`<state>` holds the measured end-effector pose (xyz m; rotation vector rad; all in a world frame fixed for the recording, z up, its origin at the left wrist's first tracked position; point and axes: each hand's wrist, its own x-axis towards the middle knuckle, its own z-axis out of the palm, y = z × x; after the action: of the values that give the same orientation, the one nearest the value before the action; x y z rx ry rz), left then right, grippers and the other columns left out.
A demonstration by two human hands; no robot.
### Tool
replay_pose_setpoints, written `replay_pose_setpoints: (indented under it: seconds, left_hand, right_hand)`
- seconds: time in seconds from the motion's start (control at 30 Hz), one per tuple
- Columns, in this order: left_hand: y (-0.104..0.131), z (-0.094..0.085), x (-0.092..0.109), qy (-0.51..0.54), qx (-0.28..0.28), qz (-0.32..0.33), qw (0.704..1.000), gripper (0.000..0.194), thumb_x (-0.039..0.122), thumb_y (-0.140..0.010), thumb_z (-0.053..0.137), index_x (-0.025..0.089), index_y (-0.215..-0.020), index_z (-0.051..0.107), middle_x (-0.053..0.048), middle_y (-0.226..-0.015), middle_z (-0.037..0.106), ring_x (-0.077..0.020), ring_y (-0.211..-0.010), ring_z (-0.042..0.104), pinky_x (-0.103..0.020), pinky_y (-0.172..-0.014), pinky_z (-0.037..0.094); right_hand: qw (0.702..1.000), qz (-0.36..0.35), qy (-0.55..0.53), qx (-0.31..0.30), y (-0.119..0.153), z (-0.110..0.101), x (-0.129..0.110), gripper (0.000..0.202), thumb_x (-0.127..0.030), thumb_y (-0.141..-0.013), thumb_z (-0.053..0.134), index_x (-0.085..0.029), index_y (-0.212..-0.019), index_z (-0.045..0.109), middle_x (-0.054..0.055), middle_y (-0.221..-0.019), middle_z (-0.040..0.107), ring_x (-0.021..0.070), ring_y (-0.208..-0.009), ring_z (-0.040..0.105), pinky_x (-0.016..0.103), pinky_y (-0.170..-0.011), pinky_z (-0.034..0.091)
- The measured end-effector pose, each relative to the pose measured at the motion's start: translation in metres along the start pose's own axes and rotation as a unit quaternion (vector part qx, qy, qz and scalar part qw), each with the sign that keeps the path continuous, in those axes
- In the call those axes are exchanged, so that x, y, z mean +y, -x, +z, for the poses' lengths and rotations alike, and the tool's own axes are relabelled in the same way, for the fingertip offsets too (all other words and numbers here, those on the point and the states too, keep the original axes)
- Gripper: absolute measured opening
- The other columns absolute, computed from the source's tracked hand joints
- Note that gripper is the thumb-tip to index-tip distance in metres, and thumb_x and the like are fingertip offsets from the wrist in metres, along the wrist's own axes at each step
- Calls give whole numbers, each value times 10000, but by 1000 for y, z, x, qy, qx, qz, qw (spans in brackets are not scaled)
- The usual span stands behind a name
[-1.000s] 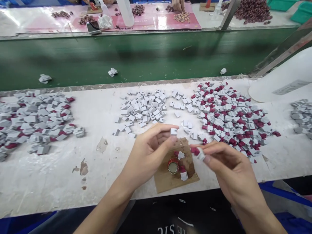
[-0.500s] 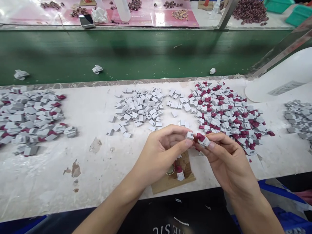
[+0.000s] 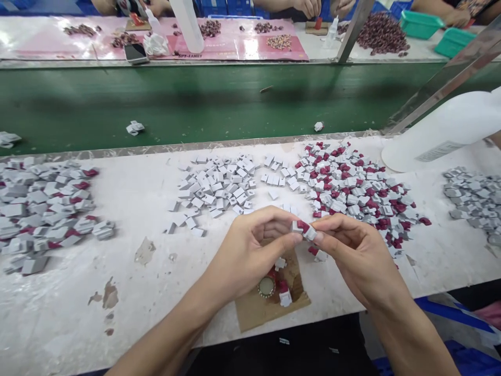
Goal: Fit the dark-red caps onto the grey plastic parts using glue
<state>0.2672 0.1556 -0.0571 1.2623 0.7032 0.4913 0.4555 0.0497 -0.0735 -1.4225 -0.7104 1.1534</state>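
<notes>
The left hand point(image 3: 250, 253) pinches a white block point(image 3: 295, 226) while the right hand point(image 3: 362, 263) pinches a grey-and-maroon piece point(image 3: 309, 233), its long axis slanting leftward to the block.

bright, glare on far table point(image 3: 23, 39)

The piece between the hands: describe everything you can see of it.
The small piece has pale ends and a dark red middle, and looks like plastic. Held up over the table, it slants down rightward in this view. The left hand pinches its left end, the right hand its right. Whether its parts are joined cannot be told.
</notes>
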Motion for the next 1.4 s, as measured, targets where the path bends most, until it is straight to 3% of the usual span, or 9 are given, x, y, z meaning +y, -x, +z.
replay_pose_setpoints:
  seconds: [0.17,0.27,0.37,0.5,0.63,0.8,0.97,1.13,1.4]
  left_hand:
    - [-59,-26,27,-242,15,54,969,79,239,-970,809,220,-1043,831,-52,-1092,843,-231,-972,770,-377,-865,610]
    - [-113,-52,37,-315,141,71,936,82,169,-927,807,199,-1003,810,-82,-1077,834,-240,-963,744,-381,-870,586]
    - [-166,-82,38,-335,257,0,907,125,114,-883,821,182,-966,755,-121,-1038,818,-252,-946,733,-398,-898,583]
    - [-209,-119,30,-362,321,-30,875,98,137,-918,786,184,-922,701,-175,-1134,803,-287,-1049,723,-447,-985,565]
    - [-217,-135,27,-401,333,-62,851,95,151,-914,785,184,-941,699,-188,-1131,793,-315,-1073,717,-473,-1013,556]
    - [-185,-116,32,-485,309,-23,818,241,172,-937,735,167,-1175,698,-206,-1325,702,-397,-1331,579,-540,-1144,469]
    - [-138,-80,20,-554,186,34,811,130,300,-963,742,178,-1003,756,-163,-1142,725,-418,-1274,552,-564,-1147,437]
    - [-134,-69,4,-566,135,43,812,144,287,-996,706,170,-963,783,-185,-1151,742,-441,-1311,536,-574,-1149,422]
    - [-102,-63,21,-452,111,66,883,116,237,-1040,625,227,-1085,732,-87,-1200,823,-274,-1091,736,-415,-973,554]
  right_hand:
    - [982,-87,169,12,-59,2,-36,164,-339,-874,924,-264,-1015,885,62,-997,867,244,-899,816,360,-775,678]
    - [910,-149,364,129,-124,-1,-60,233,-229,-945,791,-223,-1169,853,108,-1149,848,289,-1033,796,423,-889,652]
    - [844,-119,499,154,-194,0,-72,388,-202,-957,747,-178,-1341,797,155,-1189,821,338,-1090,766,493,-1019,590]
    - [841,-94,514,140,-258,10,-67,408,-231,-886,815,-185,-1291,816,199,-1299,791,408,-1226,725,555,-1093,547]
    - [858,-85,491,122,-277,23,-59,166,-135,-795,815,-194,-948,834,172,-1102,833,413,-1223,735,540,-1099,541]
    - [909,-126,390,81,-241,26,-65,123,-144,-868,717,-184,-948,801,133,-948,832,341,-1009,804,475,-955,626]
    - [958,-125,259,14,-154,9,-53,184,-322,-928,780,-190,-1054,799,107,-948,855,253,-813,826,403,-764,691]
    - [991,-46,128,-5,-76,-5,-30,281,-466,-907,896,-232,-1046,826,83,-852,864,249,-768,843,366,-698,716]
    - [994,-38,105,7,-4,-9,-3,217,-457,-964,873,-300,-1112,888,70,-972,891,259,-825,878,302,-696,735]
